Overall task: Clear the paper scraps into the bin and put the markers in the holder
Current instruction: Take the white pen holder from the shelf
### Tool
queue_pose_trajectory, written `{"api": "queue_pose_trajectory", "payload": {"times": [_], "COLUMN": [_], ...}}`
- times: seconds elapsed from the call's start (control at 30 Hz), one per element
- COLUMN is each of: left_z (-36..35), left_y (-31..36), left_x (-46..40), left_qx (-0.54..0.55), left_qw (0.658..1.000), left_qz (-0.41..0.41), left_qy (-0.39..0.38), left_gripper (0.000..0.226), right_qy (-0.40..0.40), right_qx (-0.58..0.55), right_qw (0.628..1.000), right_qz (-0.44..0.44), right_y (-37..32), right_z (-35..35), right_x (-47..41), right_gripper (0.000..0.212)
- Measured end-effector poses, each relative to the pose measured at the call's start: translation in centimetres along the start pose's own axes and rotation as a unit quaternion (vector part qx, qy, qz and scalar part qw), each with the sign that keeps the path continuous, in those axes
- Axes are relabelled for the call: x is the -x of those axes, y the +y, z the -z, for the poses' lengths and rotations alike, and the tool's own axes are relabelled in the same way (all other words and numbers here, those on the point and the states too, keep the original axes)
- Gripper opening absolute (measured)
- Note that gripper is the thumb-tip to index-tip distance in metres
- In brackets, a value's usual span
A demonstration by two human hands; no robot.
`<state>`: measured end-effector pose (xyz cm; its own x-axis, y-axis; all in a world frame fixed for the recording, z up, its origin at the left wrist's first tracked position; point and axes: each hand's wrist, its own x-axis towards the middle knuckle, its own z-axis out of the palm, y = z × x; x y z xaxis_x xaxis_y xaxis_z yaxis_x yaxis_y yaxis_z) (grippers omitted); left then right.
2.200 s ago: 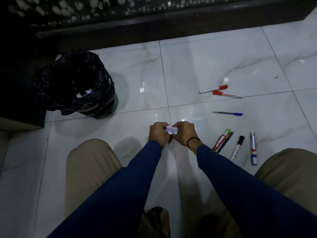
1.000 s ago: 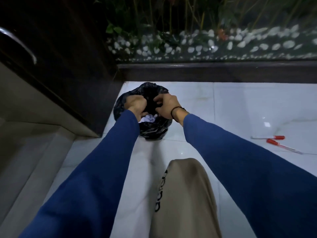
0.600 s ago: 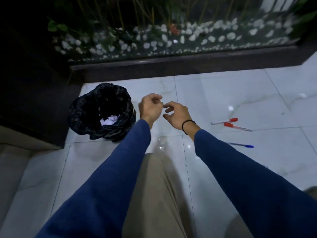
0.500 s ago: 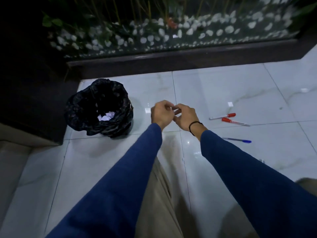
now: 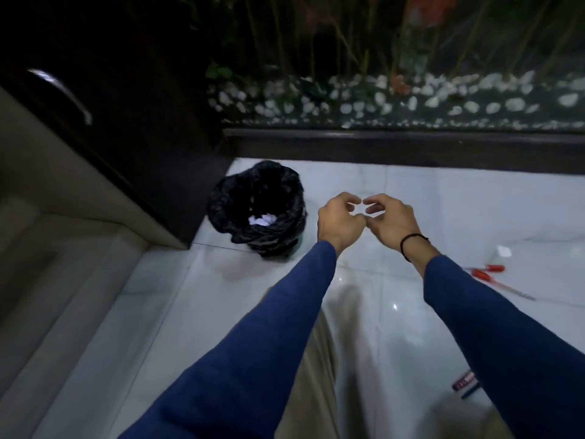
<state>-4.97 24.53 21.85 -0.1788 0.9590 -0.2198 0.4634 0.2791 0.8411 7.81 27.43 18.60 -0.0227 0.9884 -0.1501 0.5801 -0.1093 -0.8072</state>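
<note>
Your loosely curled, empty left hand [image 5: 340, 221] and right hand [image 5: 391, 221] hover right of the black-bagged round bin [image 5: 258, 210], where the white crumpled paper scraps [image 5: 261, 220] you held earlier now lie.

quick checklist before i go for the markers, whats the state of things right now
1. Left hand free: ok, fingers loosely curled, nothing in it.
2. Right hand free: ok, holds nothing.
3. Crumpled paper in the bin: ok, white scraps lie inside the black liner.
4. Floor clear of scraps: not ok, a small white scrap lies near the markers.
5. Red markers within view: ok, two on the tile beside the right forearm; another marker shows partly by the sleeve.
6. Holder located: cannot tell, none in view.
</note>
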Motion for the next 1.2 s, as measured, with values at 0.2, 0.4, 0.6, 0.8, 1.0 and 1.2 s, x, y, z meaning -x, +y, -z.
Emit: {"api": "queue_pose_trajectory", "payload": {"times": [0.2,0.4,0.6,0.8,1.0,1.2], "left_z": [15.8,34.6,48.8,60.1,67.7,73.1], "left_y": [5.2,11.0,17.3,20.5,18.6,17.7], "left_x": [0.8,7.4,15.6,22.4,23.3,22.0], "left_qx": [0.028,0.035,0.053,0.045,0.082,0.079], "left_qw": [0.979,0.91,0.848,0.795,0.795,0.805], "left_qz": [-0.073,-0.17,-0.236,-0.225,-0.116,-0.039], "left_qy": [0.188,0.377,0.471,0.561,0.589,0.587], "left_gripper": [0.031,0.025,0.02,0.011,0.015,0.019], "right_qy": [-0.041,-0.085,-0.177,-0.237,-0.249,-0.253], "right_qx": [-0.044,-0.129,-0.24,-0.288,-0.27,-0.232], "right_qw": [0.98,0.921,0.834,0.769,0.766,0.779], "right_qz": [0.19,0.356,0.463,0.518,0.528,0.525], "right_y": [-17.6,-37.2,-54.7,-66.2,-69.6,-72.3], "right_z": [-2.6,-5.9,-7.8,-9.6,-12.1,-13.3], "right_x": [-2.0,1.9,9.0,15.7,15.7,12.0], "right_gripper": [0.033,0.03,0.019,0.022,0.022,0.021]}}
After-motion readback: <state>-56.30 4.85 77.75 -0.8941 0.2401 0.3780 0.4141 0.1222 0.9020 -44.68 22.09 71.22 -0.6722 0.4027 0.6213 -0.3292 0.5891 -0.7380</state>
